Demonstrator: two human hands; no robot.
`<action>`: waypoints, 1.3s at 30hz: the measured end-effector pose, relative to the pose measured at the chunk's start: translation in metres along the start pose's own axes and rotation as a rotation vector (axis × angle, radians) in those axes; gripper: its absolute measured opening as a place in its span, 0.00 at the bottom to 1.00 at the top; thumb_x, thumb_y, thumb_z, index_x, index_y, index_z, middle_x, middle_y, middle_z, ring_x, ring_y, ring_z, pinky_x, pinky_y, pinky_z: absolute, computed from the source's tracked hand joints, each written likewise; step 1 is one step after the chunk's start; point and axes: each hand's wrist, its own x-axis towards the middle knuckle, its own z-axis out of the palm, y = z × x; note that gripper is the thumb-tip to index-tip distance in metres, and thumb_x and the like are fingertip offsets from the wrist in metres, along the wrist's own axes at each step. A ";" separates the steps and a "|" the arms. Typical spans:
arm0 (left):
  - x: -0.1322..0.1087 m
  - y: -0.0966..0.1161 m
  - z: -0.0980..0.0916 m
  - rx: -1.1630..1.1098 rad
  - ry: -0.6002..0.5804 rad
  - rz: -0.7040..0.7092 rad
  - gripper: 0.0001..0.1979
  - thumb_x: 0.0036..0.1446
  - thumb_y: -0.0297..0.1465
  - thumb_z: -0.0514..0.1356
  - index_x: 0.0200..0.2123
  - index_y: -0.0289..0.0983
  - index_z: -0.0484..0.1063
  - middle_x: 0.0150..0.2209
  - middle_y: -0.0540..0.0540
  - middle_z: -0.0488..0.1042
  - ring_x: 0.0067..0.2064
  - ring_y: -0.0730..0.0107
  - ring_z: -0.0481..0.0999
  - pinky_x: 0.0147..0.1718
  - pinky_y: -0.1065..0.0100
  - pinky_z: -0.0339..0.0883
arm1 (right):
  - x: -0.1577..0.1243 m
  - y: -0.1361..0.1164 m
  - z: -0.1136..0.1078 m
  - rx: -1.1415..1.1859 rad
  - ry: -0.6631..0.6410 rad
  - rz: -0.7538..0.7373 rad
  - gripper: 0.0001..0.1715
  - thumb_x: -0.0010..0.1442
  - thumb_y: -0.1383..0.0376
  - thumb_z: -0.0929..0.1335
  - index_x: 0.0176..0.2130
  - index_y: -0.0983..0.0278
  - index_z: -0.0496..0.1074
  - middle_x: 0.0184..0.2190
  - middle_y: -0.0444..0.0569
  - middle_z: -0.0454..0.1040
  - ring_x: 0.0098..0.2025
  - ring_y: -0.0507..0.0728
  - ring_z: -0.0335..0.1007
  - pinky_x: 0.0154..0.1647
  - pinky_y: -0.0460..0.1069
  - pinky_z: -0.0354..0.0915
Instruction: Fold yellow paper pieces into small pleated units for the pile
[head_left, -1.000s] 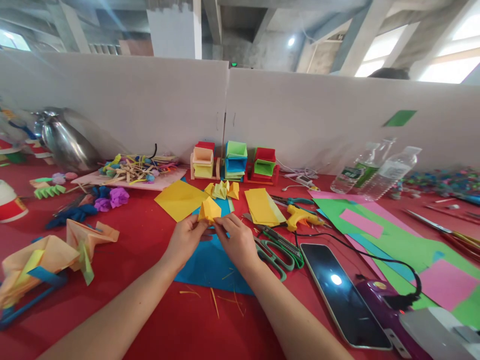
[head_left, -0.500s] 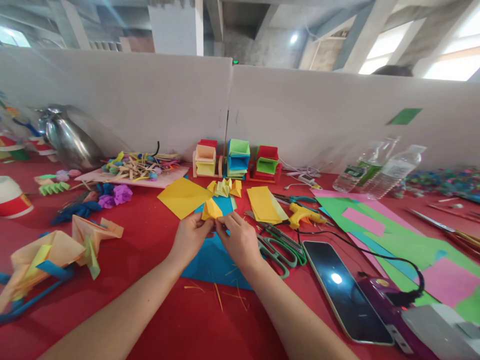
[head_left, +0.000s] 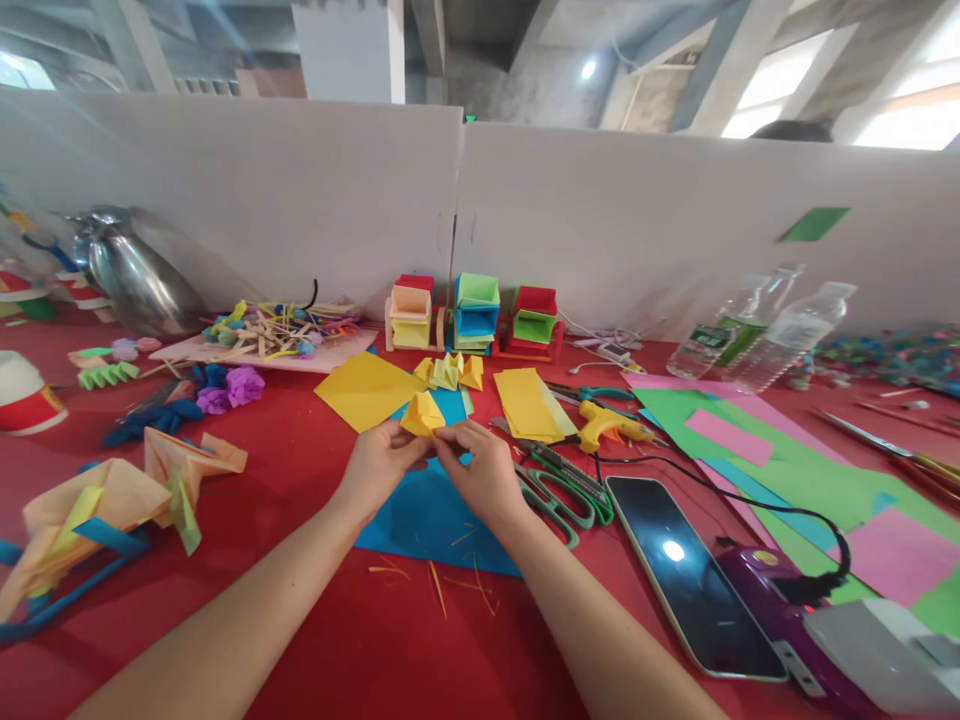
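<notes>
A small folded yellow paper piece (head_left: 421, 412) is pinched between both my hands over a blue paper sheet (head_left: 431, 520) on the red table. My left hand (head_left: 379, 466) grips its left side with closed fingers. From the right, my right hand (head_left: 484, 474) pinches its lower edge. Just behind lie a flat yellow sheet (head_left: 365, 388), several folded yellow pieces (head_left: 450, 372) and a stack of yellow paper (head_left: 529, 404).
Green-handled scissors (head_left: 559, 498), a yellow glue gun (head_left: 604, 424), a phone (head_left: 690, 572) and a purple device (head_left: 780, 615) lie to the right, with green and pink sheets (head_left: 795, 470) and two bottles (head_left: 757, 335). Paper boxes (head_left: 472, 318) stand by the white partition. Paper crafts (head_left: 105, 510) lie left.
My hands and the yellow piece stayed nearly in place, with small finger shifts on the fold. The view tilted slightly.
</notes>
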 end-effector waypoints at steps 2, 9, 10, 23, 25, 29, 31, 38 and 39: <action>0.000 0.001 0.000 -0.020 0.037 -0.010 0.13 0.42 0.32 0.66 0.34 0.34 0.74 0.31 0.44 0.79 0.34 0.63 0.78 0.31 0.69 0.70 | 0.000 0.001 0.000 0.015 -0.009 -0.006 0.09 0.54 0.71 0.64 0.34 0.64 0.74 0.30 0.48 0.74 0.31 0.53 0.70 0.33 0.46 0.66; -0.001 0.004 0.003 -0.144 0.155 -0.065 0.14 0.39 0.30 0.66 0.32 0.32 0.73 0.29 0.43 0.78 0.32 0.63 0.78 0.33 0.66 0.70 | -0.001 0.001 0.000 -0.123 -0.025 0.004 0.08 0.56 0.68 0.65 0.32 0.64 0.74 0.27 0.47 0.72 0.28 0.52 0.68 0.30 0.45 0.64; -0.001 0.003 0.004 -0.143 0.157 -0.060 0.13 0.39 0.30 0.66 0.32 0.32 0.73 0.29 0.43 0.78 0.32 0.63 0.78 0.33 0.66 0.70 | -0.002 0.000 0.000 -0.148 -0.027 0.004 0.08 0.56 0.67 0.65 0.32 0.63 0.74 0.27 0.47 0.72 0.28 0.52 0.68 0.29 0.45 0.63; -0.004 -0.005 0.013 -0.142 0.133 0.019 0.12 0.40 0.29 0.64 0.32 0.33 0.74 0.26 0.49 0.78 0.28 0.69 0.76 0.29 0.71 0.70 | -0.002 -0.015 0.005 -0.756 -0.091 -0.013 0.07 0.56 0.67 0.63 0.29 0.65 0.69 0.27 0.47 0.71 0.27 0.53 0.68 0.23 0.47 0.49; -0.004 -0.006 0.013 -0.161 0.156 0.020 0.12 0.40 0.29 0.64 0.32 0.33 0.74 0.27 0.48 0.78 0.28 0.69 0.76 0.28 0.71 0.69 | -0.001 -0.016 0.005 -0.762 -0.072 -0.027 0.06 0.56 0.66 0.63 0.31 0.65 0.69 0.28 0.47 0.71 0.27 0.53 0.67 0.23 0.47 0.49; -0.003 -0.008 0.012 -0.201 0.212 0.005 0.12 0.39 0.30 0.65 0.31 0.33 0.74 0.27 0.48 0.77 0.28 0.69 0.76 0.29 0.70 0.70 | -0.001 -0.016 0.004 -0.758 -0.052 -0.059 0.08 0.58 0.63 0.63 0.32 0.65 0.68 0.29 0.47 0.70 0.28 0.53 0.67 0.25 0.47 0.50; -0.003 -0.009 0.012 -0.221 0.216 -0.007 0.12 0.39 0.30 0.65 0.31 0.33 0.73 0.26 0.49 0.77 0.28 0.69 0.76 0.30 0.69 0.71 | -0.001 -0.015 0.004 -0.774 -0.071 -0.078 0.10 0.60 0.64 0.61 0.31 0.65 0.69 0.28 0.47 0.71 0.28 0.53 0.67 0.25 0.47 0.50; -0.003 -0.009 0.015 -0.214 0.201 -0.036 0.11 0.39 0.29 0.65 0.29 0.34 0.73 0.23 0.50 0.77 0.26 0.69 0.76 0.30 0.68 0.71 | -0.002 -0.015 0.007 -0.803 -0.127 -0.053 0.12 0.60 0.67 0.60 0.29 0.65 0.70 0.28 0.48 0.71 0.28 0.54 0.68 0.25 0.48 0.49; -0.003 -0.009 0.015 -0.205 0.198 -0.040 0.10 0.39 0.29 0.65 0.29 0.34 0.73 0.23 0.50 0.77 0.25 0.69 0.76 0.30 0.68 0.71 | -0.002 -0.016 0.007 -0.801 -0.133 -0.043 0.11 0.60 0.67 0.61 0.29 0.65 0.70 0.28 0.48 0.71 0.28 0.54 0.68 0.25 0.48 0.49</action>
